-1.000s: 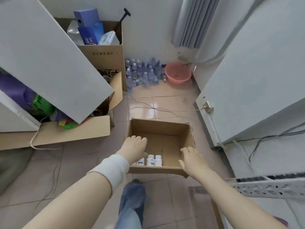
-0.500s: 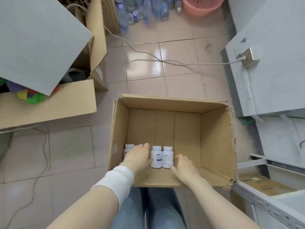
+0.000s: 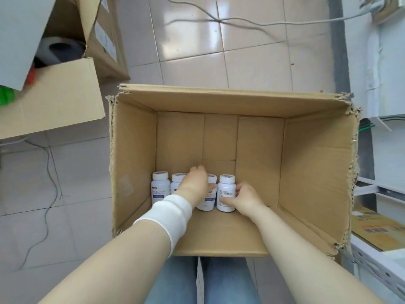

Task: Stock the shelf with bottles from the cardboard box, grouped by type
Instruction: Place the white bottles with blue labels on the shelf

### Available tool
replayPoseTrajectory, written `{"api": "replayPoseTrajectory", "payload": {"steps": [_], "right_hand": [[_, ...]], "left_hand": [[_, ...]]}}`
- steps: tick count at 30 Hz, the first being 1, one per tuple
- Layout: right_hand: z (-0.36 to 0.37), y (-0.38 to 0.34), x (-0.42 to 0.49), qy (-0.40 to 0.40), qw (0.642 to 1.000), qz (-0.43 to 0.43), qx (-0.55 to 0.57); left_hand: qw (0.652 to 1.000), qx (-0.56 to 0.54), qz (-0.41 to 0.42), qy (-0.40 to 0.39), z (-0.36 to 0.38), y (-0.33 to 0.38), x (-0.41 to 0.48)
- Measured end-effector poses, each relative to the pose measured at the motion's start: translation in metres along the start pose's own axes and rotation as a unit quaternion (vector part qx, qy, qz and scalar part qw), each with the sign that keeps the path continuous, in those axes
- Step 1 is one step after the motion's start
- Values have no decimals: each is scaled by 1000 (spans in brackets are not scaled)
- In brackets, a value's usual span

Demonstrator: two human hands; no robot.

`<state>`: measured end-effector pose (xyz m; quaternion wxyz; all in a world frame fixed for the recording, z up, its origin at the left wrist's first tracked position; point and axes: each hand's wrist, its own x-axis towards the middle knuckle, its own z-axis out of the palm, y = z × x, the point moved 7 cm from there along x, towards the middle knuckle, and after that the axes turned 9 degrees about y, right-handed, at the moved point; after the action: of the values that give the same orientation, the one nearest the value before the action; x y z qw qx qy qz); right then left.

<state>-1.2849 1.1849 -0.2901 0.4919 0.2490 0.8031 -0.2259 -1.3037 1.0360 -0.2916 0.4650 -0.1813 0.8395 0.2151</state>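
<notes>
The tiled floor (image 3: pixel 252 58) fills the view, with a pale cable (image 3: pixel 241 20) trailing across it. On it stands the open cardboard box (image 3: pixel 311 167), its top edges torn, just ahead of the person's jeans (image 3: pixel 182 279). A larger carton (image 3: pixel 54 102) sits off to the left, apart from the box, and the edge of the metal shelf (image 3: pixel 372 264) shows at the lower right.

Both arms reach down into the box. The left hand (image 3: pixel 194 185), which wears a white wristband (image 3: pixel 168 213), has its grip curled over the top of the third bottle (image 3: pixel 208 202): thumb across its shoulder, fingers bent down behind it. The back of this hand also hides part of the second bottle (image 3: pixel 177 183). The right hand (image 3: pixel 246 199) grips the fourth bottle (image 3: pixel 226 194), thumb across the lower front and fingers wrapped round its right side.

The box holds four white bottles with white caps (labels too small to read). They stand upright in a row against the near wall, toward the left corner. The first bottle (image 3: pixel 160 189) stands untouched at the far left.
</notes>
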Motion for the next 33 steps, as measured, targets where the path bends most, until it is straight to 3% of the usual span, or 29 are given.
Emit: {"api": "replayPoseTrajectory", "payload": {"steps": [4, 12, 21, 25, 33], "right_hand": [[-16, 1, -14, 7, 999, -14, 28], [-86, -2, -100, 44, 984, -49, 164], [-149, 23, -263, 149, 935, -90, 310], [-144, 52, -344, 222, 889, -110, 385], [-129, 146, -512, 363, 758, -138, 524]], "left_hand": [[1000, -30, 8, -3, -11, 2, -13], [975, -203, 80, 43, -89, 13, -94], [911, -290, 283, 76, -175, 72, -251], [869, -331, 366, 41, -171, 100, -319], [814, -337, 467, -73, -111, 164, -485]]}}
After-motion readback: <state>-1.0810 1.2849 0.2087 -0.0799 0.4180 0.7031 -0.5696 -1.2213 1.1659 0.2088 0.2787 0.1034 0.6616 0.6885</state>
